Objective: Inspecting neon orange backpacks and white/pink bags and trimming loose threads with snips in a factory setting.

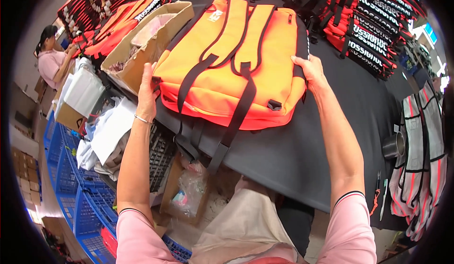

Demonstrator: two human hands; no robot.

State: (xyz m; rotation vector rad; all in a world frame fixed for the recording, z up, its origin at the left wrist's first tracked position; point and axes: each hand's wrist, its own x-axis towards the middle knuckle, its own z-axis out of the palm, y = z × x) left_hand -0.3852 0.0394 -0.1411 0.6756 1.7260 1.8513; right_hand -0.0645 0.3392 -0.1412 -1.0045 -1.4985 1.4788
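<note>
**Orange backpack (231, 77) lying straps-up on a dark table (269, 160)**

In the head view, the backpack lies directly ahead, between the hands. Its long axis runs away from the person, the far end tipped slightly right. The left hand (147, 91) is beside the near left corner, fingers straight and together; whether it grips cannot be told. The right hand (309, 70) is farther up the opposite side, thumb over the edge, fingers partly hidden, seemingly holding on. Two black straps hang over the table's near edge.

A cardboard box (120, 75) stands just left; stacked bags (362, 39) lie beyond on the right. A co-worker (49, 60) stands far left.
</note>
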